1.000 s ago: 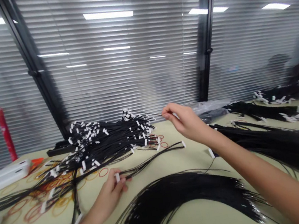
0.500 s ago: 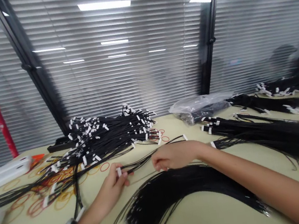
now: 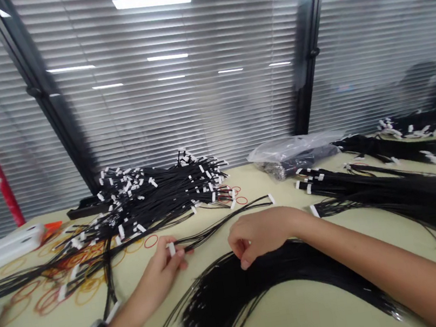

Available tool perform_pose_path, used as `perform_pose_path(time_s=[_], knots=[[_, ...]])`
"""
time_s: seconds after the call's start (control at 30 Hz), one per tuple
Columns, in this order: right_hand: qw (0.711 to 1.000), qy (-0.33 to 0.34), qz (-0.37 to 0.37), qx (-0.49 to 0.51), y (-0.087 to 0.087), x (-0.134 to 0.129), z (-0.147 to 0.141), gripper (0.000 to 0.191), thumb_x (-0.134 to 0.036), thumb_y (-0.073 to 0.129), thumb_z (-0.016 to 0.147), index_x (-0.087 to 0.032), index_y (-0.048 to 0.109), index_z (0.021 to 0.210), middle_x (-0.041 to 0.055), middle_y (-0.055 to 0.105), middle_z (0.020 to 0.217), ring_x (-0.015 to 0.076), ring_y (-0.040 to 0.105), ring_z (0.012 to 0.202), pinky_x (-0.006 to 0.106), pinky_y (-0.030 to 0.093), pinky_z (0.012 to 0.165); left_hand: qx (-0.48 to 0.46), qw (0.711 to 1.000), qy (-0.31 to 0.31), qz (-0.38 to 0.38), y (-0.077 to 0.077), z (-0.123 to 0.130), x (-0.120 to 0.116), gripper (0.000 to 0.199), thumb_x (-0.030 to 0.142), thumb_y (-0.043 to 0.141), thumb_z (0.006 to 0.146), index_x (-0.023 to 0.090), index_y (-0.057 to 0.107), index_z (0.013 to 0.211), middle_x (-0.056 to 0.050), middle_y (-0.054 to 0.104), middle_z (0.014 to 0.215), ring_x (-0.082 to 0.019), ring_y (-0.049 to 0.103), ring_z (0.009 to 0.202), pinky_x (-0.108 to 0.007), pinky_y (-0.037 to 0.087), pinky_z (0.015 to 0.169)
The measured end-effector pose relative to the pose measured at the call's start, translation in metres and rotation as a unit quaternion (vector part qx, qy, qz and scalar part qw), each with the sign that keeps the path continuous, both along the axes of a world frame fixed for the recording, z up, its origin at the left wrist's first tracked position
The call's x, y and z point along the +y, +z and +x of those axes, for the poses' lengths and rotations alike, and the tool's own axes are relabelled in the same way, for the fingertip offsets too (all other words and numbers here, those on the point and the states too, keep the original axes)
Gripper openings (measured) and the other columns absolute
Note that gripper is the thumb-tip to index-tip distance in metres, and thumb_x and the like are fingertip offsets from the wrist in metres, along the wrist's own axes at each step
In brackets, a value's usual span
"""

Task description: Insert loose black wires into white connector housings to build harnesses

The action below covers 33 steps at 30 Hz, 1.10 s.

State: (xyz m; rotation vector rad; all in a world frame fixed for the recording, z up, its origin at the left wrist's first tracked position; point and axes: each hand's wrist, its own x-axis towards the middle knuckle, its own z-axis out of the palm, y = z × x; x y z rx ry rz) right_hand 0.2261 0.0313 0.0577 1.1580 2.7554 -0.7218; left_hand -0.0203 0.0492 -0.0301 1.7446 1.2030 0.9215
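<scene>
My left hand (image 3: 166, 260) is closed on a small bundle of thin black cables (image 3: 214, 225). A white tag (image 3: 171, 248) on the bundle shows at its fingers. The bundle stretches right along the table to another white tag (image 3: 271, 198). My right hand (image 3: 253, 237) hovers at the upper edge of a thick, curved pile of loose black cables (image 3: 229, 293). Its fingers are loosely curled, the thumb pointing down with a gap beside it, and no cable shows in them. The pile's near-left ends have shiny metal tips.
Tagged cable bundles (image 3: 164, 190) are heaped at the back left, near scattered rubber bands (image 3: 87, 289). A clear plastic bag (image 3: 294, 155) lies by the window blinds. More black cables (image 3: 395, 197) spread across the right. A red tube (image 3: 2, 187) stands far left.
The thin strand that ran between my hands is no longer seen there. My right hand has turned downward, its thumb coming away from the curled fingers. My left hand keeps its hold on the cables.
</scene>
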Motion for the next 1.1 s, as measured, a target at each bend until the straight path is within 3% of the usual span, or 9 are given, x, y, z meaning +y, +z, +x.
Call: perform_pose_path(time_s=[0.13,0.23,0.33,0.67,0.77,0.87,0.97,1.1], knots=[[0.999,0.019,0.029,0.039,-0.005,-0.012,-0.017,0.015,-0.022,0.064,0.072,-0.015,0.061,0.085,0.001,0.06,0.078,0.0098,0.052,0.067,0.019,0.036,0.058,-0.004,1.0,0.009,-0.006,0.002,0.001,-0.001,0.023,0.04,0.051,0.078,0.021,0.04,0.084,0.001,0.059,0.065,-0.016,0.055,0.062,-0.024,0.038,0.054],[0.988,0.111,0.05,0.095,-0.017,-0.026,-0.037,0.016,-0.024,0.06,0.076,-0.016,0.06,0.09,0.0001,0.06,0.08,0.0081,0.053,0.068,0.017,0.037,0.06,-0.008,1.0,0.02,-0.003,0.005,0.002,-0.002,0.023,0.039,0.054,0.076,0.02,0.044,0.083,-0.001,0.06,0.075,-0.017,0.057,0.066,-0.025,0.042,0.056],[0.974,0.172,0.142,0.034,-0.028,-0.038,-0.051,0.007,-0.016,0.058,0.076,-0.014,0.063,0.081,0.0027,0.061,0.076,0.0115,0.053,0.068,0.021,0.037,0.059,-0.009,1.0,0.026,0.006,0.008,0.003,-0.003,0.022,0.037,0.056,0.074,0.02,0.047,0.084,-0.002,0.061,0.081,-0.017,0.058,0.071,-0.028,0.045,0.065],[0.951,0.191,0.24,-0.044,-0.032,-0.044,-0.048,0.012,-0.01,0.055,0.071,-0.008,0.062,0.081,0.0069,0.061,0.08,0.017,0.053,0.073,0.026,0.041,0.067,0.014,0.999,0.028,0.041,0.014,0.002,-0.003,0.018,0.032,0.061,0.071,0.019,0.054,0.083,-0.004,0.064,0.086,-0.021,0.058,0.081,-0.031,0.043,0.074],[0.944,0.174,0.277,-0.03,-0.032,-0.045,-0.046,0.018,-0.008,0.051,0.073,-0.005,0.058,0.089,0.0107,0.061,0.086,0.0187,0.052,0.075,0.028,0.041,0.068,0.018,0.999,0.024,0.041,0.015,0.002,-0.003,0.017,0.032,0.062,0.071,0.019,0.056,0.08,-0.003,0.063,0.078,-0.019,0.057,0.075,-0.029,0.043,0.07],[0.951,0.154,0.268,0.0,-0.03,-0.04,-0.043,0.024,-0.004,0.05,0.071,-0.004,0.055,0.095,0.0126,0.061,0.089,0.0183,0.053,0.076,0.027,0.04,0.066,0.011,0.999,0.017,0.029,0.014,0.002,-0.002,0.019,0.034,0.061,0.072,0.018,0.056,0.078,0.0,0.059,0.068,-0.016,0.054,0.067,-0.027,0.042,0.064],[0.975,0.1,0.19,0.06,-0.028,-0.031,-0.039,0.026,-0.001,0.047,0.072,-0.008,0.054,0.096,0.0091,0.063,0.088,0.015,0.055,0.073,0.023,0.039,0.059,-0.003,1.0,0.001,-0.002,0.011,0.002,-0.001,0.022,0.037,0.06,0.073,0.016,0.055,0.079,0.001,0.058,0.066,-0.015,0.054,0.063,-0.026,0.043,0.061],[0.981,0.053,0.119,0.146,-0.03,-0.019,-0.038,0.018,-0.008,0.045,0.078,-0.012,0.059,0.089,0.0064,0.065,0.086,0.0138,0.056,0.076,0.023,0.039,0.067,-0.019,0.999,-0.008,-0.029,0.011,0.001,0.0,0.023,0.038,0.058,0.074,0.016,0.056,0.08,0.0,0.059,0.069,-0.015,0.056,0.066,-0.027,0.045,0.066]])
